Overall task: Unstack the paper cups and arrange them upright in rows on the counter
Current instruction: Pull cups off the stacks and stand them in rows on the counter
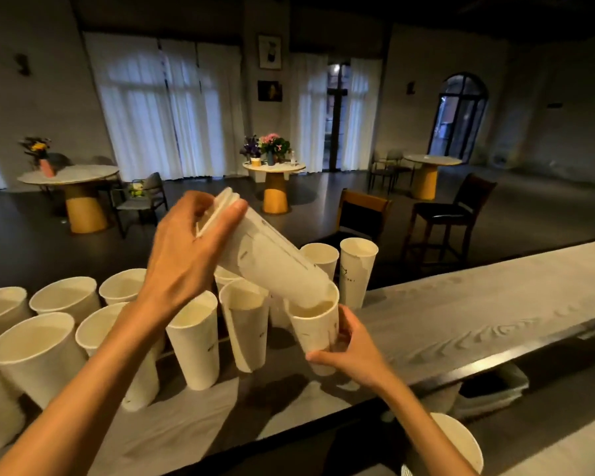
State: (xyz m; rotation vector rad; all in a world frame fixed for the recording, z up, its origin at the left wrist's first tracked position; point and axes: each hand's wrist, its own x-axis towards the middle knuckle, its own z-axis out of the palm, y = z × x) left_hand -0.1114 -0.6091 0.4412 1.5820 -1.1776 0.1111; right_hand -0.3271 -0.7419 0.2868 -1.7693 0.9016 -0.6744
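Left hand (186,255) grips tilted cup stack (272,259); right hand (352,352) pinches bottom cup (315,329) above desk (461,304), upright cups (193,338) alongside.

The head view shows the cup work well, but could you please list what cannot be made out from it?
- Head view: how many cups remain in the tilted stack; motion blur and the left hand cover its rims.
- Head view: whether the cup in the right hand touches the counter; fingers hide its base.
- Head view: the printed marks on the cups are too small.
- Head view: the leftmost cups are cut off by the frame edge.
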